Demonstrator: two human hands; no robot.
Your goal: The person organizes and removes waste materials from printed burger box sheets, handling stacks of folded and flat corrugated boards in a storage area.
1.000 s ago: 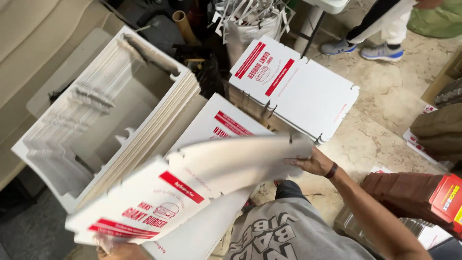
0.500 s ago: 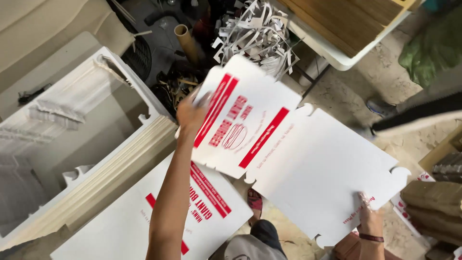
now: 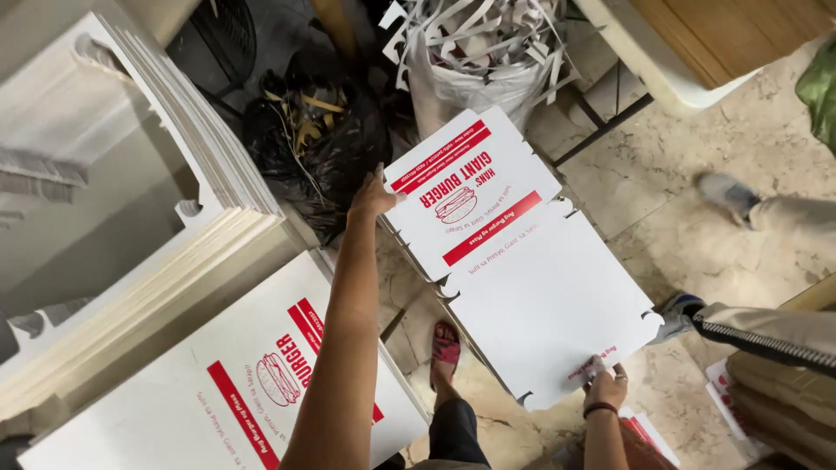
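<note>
I see the flat box blank (image 3: 522,261), white with red stripes and a burger drawing, lying on a stack at centre. My left hand (image 3: 373,197) presses its nine-o'clock edge, my right hand (image 3: 604,385) pinches its five-o'clock corner. At twelve o'clock, a white bag (image 3: 475,83) holds paper strips (image 3: 488,30).

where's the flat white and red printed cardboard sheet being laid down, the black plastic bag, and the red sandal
flat white and red printed cardboard sheet (image 3: 531,296), head view, blank white middle panel
black plastic bag (image 3: 335,161), head view, crumpled front
red sandal (image 3: 446,345), head view, strap over the toes
</note>
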